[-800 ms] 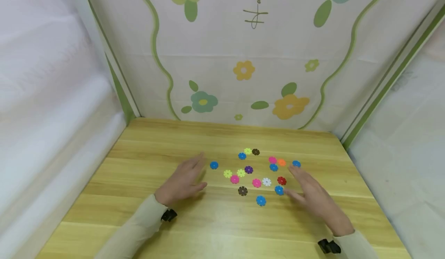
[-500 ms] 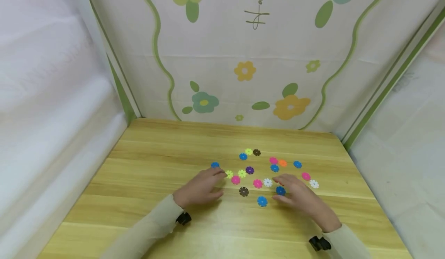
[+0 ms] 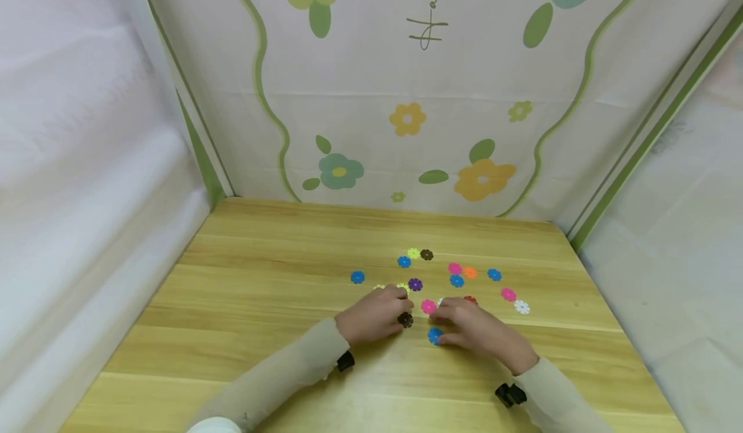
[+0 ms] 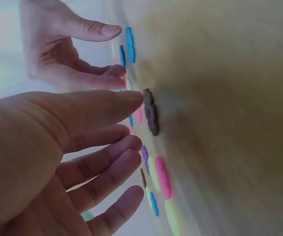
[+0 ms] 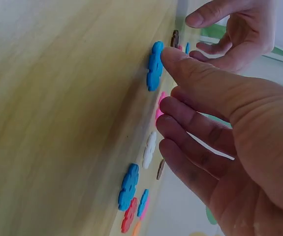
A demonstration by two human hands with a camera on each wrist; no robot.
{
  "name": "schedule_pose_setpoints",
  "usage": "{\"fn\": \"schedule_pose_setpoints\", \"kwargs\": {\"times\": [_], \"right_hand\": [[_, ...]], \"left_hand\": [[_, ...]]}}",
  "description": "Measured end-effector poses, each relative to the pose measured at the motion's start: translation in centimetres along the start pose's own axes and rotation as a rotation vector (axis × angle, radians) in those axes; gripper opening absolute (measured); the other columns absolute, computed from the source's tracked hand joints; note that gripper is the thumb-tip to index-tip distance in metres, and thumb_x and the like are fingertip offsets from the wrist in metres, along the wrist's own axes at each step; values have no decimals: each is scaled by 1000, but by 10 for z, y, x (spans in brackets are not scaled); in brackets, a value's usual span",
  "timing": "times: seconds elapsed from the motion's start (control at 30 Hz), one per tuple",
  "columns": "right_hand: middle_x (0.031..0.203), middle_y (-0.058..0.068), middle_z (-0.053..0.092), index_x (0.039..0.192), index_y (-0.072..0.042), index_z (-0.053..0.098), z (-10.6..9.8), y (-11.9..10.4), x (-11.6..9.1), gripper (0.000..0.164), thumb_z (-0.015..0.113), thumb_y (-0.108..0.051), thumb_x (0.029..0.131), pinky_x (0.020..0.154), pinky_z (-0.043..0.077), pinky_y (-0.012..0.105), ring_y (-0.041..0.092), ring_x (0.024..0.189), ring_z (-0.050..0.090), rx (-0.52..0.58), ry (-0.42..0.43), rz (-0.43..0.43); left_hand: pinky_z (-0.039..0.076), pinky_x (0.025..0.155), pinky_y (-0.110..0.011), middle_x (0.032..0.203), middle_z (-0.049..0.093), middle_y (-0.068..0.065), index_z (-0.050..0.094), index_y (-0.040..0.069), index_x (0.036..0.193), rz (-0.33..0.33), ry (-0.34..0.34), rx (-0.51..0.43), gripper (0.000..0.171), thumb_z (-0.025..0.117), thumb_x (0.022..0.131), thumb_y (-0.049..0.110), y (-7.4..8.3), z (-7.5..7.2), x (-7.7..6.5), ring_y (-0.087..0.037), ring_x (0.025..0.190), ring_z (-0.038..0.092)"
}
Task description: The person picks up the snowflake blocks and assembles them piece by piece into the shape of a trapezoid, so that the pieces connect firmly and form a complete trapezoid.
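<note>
In the head view my left hand (image 3: 374,315) hovers low over the table, its fingers loosely bent, hiding a pink disc and partly covering yellow ones. Its thumb is close to a dark brown flower-shaped plastic disc (image 3: 406,320); in the left wrist view the brown disc (image 4: 151,113) lies flat just past the thumb tip. Opposite, my right hand (image 3: 484,333) has relaxed fingers above a partly hidden white disc (image 3: 441,302) and near a pink disc (image 3: 428,306). Its thumb is at a blue disc (image 5: 155,66), which lies on the wood. Neither hand grips anything.
More flower discs lie scattered beyond the hands, among them a purple one (image 3: 415,284), an orange one (image 3: 470,272) and a lone blue one (image 3: 357,277). White disc (image 3: 522,307) is at the right. A floral cloth (image 3: 360,65) walls off the wooden table's (image 3: 261,246) far edge.
Both hands have come toward each other, the left moving right and the right moving left. A pink and a white disc at the right are uncovered. The discs appear unmoved.
</note>
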State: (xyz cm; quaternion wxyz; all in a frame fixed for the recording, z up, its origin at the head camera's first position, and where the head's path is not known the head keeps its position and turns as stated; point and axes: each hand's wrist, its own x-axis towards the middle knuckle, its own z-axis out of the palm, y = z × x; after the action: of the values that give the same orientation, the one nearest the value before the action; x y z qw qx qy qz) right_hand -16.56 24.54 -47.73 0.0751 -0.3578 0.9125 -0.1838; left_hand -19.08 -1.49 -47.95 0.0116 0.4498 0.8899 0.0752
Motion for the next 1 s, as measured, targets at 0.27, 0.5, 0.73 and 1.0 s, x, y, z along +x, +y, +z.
{"fn": "schedule_pose_setpoints", "kwargs": {"times": [0.27, 0.5, 0.73, 1.0], "right_hand": [[105, -4, 72, 112, -11, 79, 3, 0, 7, 22, 83, -20, 93, 83, 58, 26, 10, 93, 65, 29, -43, 6], [97, -5, 69, 102, -12, 78, 3, -3, 12, 12, 83, -15, 92, 75, 53, 22, 7, 85, 58, 99, -66, 28], [91, -5, 70, 95, -13, 71, 2, -6, 17, 12, 82, -10, 91, 72, 55, 21, 3, 80, 60, 204, -85, 74], [87, -9, 72, 92, -18, 70, 2, -1, 15, 12, 80, -11, 94, 71, 57, 22, 2, 77, 63, 258, -28, 76]], "left_hand": [[50, 77, -21, 96, 67, 6, 80, 19, 105, -20, -37, 35, 12, 81, 96, 26, 4, 5, 9, -9, 87, 56], [48, 75, -19, 92, 65, 6, 75, 17, 98, -26, -34, -37, 13, 85, 92, 23, 1, 2, 12, -8, 82, 55], [48, 74, -15, 94, 66, 7, 67, 16, 98, -44, -45, -189, 18, 84, 93, 18, -3, 8, 7, -3, 81, 55], [52, 77, -14, 93, 73, 8, 69, 16, 97, -97, 4, -405, 12, 80, 95, 13, -12, 10, -4, 2, 83, 61]]}}
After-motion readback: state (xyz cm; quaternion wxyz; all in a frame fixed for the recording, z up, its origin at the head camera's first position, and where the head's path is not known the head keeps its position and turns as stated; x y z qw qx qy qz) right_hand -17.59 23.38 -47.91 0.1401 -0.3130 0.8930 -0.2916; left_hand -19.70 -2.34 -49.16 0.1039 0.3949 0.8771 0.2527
